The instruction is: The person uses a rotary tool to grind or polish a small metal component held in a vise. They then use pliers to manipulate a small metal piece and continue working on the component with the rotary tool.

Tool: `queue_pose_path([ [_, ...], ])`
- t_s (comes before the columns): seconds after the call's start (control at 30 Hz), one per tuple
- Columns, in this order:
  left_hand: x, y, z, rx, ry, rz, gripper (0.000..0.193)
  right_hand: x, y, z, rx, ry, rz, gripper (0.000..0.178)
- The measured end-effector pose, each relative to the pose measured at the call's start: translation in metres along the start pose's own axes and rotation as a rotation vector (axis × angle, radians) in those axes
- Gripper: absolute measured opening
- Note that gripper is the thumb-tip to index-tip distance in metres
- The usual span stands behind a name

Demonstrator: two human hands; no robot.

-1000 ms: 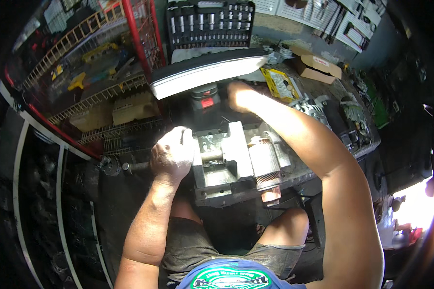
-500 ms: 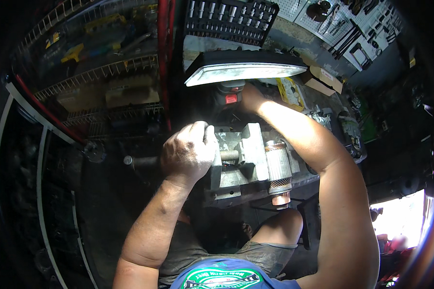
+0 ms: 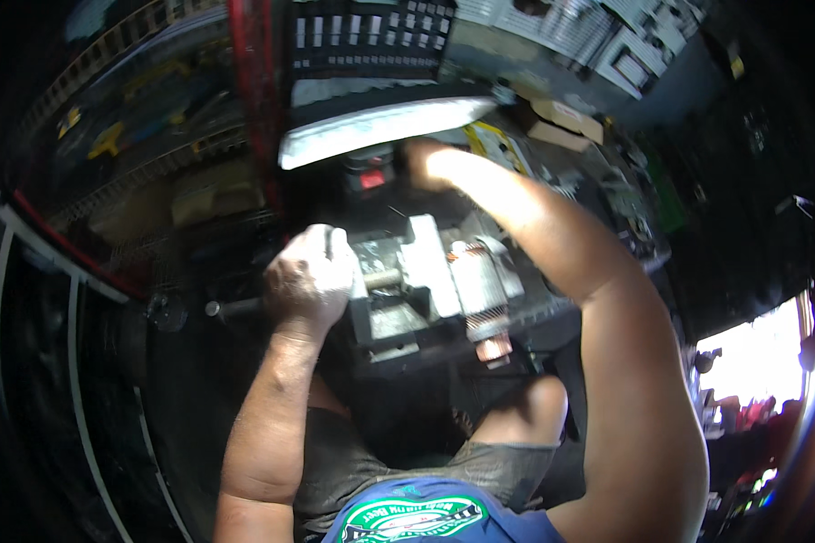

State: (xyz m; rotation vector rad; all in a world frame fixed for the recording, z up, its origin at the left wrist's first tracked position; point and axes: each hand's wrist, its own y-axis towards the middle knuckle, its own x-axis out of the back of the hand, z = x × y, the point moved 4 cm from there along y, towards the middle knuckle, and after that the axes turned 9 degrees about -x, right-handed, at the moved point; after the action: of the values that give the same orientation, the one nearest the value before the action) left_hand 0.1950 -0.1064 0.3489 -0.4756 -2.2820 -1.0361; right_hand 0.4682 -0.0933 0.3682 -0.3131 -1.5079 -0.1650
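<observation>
My left hand [image 3: 308, 279] is closed over the left end of a metal bench vise [image 3: 431, 271], its fingers curled against the jaw. Just right of the vise's jaws is a motor armature [image 3: 482, 288] with copper windings and a copper commutator at its near end. My right hand [image 3: 425, 163] reaches to the far side, beside a lit work lamp [image 3: 385, 128] and the black base with a red button [image 3: 370, 172] below it. That hand is blurred and its fingers are hidden, so its grip does not show.
An open socket set [image 3: 367, 36] stands behind the lamp. A cardboard box [image 3: 563, 127] and a yellow tray [image 3: 498, 147] lie at the back right. Wire shelving with a red post [image 3: 252, 100] rises at the left. The vise handle [image 3: 231, 309] juts out left.
The whole view has shifted and blurred, with bench, lamp and vise now farther left in the picture. Both hands keep much the same places relative to the vise and lamp.
</observation>
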Motion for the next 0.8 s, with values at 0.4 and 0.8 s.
queue_pose_path([
  [0.4,-0.029,0.003,0.033,0.056,0.074,0.115,0.048,0.059,-0.458,-0.196,-0.723,1.028,-0.488,0.017],
  [0.8,-0.034,0.015,0.062,-0.168,0.009,0.143,0.047,-0.16,-0.632,-0.246,-1.026,0.321,-0.038,0.024],
])
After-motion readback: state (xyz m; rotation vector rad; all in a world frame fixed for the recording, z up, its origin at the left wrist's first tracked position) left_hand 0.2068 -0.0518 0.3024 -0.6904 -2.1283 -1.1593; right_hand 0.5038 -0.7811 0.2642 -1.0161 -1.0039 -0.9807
